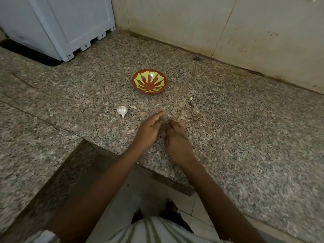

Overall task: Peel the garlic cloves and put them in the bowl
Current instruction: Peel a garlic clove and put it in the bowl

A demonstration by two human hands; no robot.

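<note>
While the left hand (149, 131) and right hand (177, 138) sit close together over the granite counter (245, 137) near its front edge, fingers curled and fingertips meeting, blur hides the spot between them, so I can't tell whether they pinch a clove. The garlic bulb (122, 111) lies on the counter just left of the hands, a small pale scrap (135, 107) beside it and another pale bit (190, 98) off to the right. The red bowl (149, 81) with its yellow-green pattern stands upright farther back, apart from both hands.
</note>
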